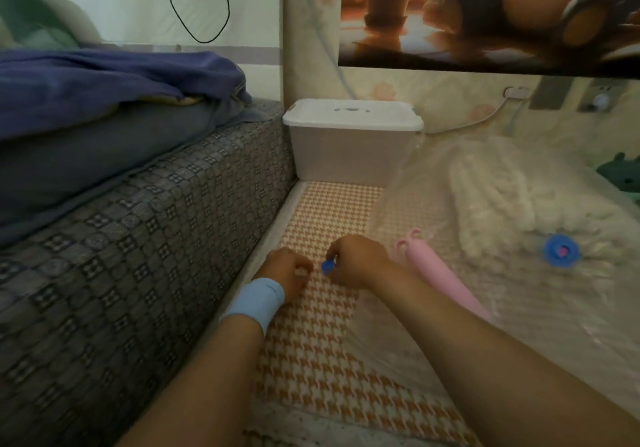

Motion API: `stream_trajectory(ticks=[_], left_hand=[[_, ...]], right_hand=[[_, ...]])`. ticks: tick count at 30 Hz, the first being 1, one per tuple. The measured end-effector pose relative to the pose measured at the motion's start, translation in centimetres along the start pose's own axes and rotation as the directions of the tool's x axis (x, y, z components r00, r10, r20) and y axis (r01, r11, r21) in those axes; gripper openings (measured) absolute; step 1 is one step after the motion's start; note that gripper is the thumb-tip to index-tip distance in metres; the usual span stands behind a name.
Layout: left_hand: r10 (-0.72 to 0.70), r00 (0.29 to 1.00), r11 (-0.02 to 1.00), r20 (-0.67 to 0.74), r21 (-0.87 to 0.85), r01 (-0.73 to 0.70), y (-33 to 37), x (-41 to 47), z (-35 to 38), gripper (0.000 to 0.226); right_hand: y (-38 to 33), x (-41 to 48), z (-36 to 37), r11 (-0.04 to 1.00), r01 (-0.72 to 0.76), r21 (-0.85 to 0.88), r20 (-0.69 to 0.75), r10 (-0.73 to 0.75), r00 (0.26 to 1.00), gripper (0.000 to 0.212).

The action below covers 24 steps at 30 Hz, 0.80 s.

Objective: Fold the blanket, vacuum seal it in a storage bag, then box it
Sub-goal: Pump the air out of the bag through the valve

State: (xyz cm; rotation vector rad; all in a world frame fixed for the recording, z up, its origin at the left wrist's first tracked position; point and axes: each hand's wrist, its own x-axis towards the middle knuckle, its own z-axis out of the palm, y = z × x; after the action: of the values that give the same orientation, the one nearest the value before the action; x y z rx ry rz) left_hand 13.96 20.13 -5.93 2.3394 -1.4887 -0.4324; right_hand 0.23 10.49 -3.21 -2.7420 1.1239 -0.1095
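Right hand (349, 264) pinches blue clip (326, 267); left hand (288, 270) curled on mat (325, 204), grip unclear. Blanket (491, 197) inside clear bag (412, 190) at right, pink pump (440, 275) lying on it, lidded box (351, 142) behind, bed (138, 239) left.

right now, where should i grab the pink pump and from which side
Wrap the fingers round the mid-barrel of the pink pump, coming from above and from its right. It lies flat on the storage bag as a long smooth cylinder, pronged end pointing away, and the right hand, pinching the blue clip, crowds its left side.
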Motion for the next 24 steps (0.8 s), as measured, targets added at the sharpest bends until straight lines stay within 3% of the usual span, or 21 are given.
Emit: stream_trajectory(ticks=[6,9,13,16,19,22,24], left_hand=[[0.057,0.998,0.992,0.030,-0.116,-0.053,-0.3,-0.2,-0.5,0.049],[0.057,0.996,0.992,0.062,-0.116,-0.049,0.6,0.0,-0.7,0.050],[0.102,0.987,0.982,-0.126,-0.147,-0.120,4.4,0.4,-2.6,0.040],[0.165,0.967,0.960,-0.192,-0.192,-0.202,8.7,0.1,-3.4,0.035],[0.269,0.953,0.936,-0.142,-0.195,-0.293,12.8,-1.1,-2.8,0.037],[0.345,0.935,0.917,-0.086,-0.180,-0.355,15.4,-1.9,-1.2,0.031],[0.339,0.940,0.930,-0.027,-0.144,-0.339,16.2,-1.8,-0.4,0.030]], right_hand=[[0.2,0.1,0.7,0.999,0.024,-0.036,0.062,-0.022,0.998,0.049],[0.8,-0.6,-0.9,0.998,0.016,0.057,-0.034,-0.014,0.999,0.050],[3.4,-3.4,-3.4,0.994,-0.018,0.111,-0.203,0.041,0.978,0.032],[6.4,-6.0,-4.3,0.992,-0.098,0.084,-0.251,0.117,0.961,0.027],[8.4,-8.1,-4.7,0.975,-0.213,0.058,-0.275,0.221,0.936,0.032],[9.4,-9.9,-3.9,0.935,-0.354,-0.025,-0.211,0.341,0.916,0.052],[10.2,-10.7,-3.0,0.914,-0.406,-0.027,-0.153,0.397,0.905,0.052]])
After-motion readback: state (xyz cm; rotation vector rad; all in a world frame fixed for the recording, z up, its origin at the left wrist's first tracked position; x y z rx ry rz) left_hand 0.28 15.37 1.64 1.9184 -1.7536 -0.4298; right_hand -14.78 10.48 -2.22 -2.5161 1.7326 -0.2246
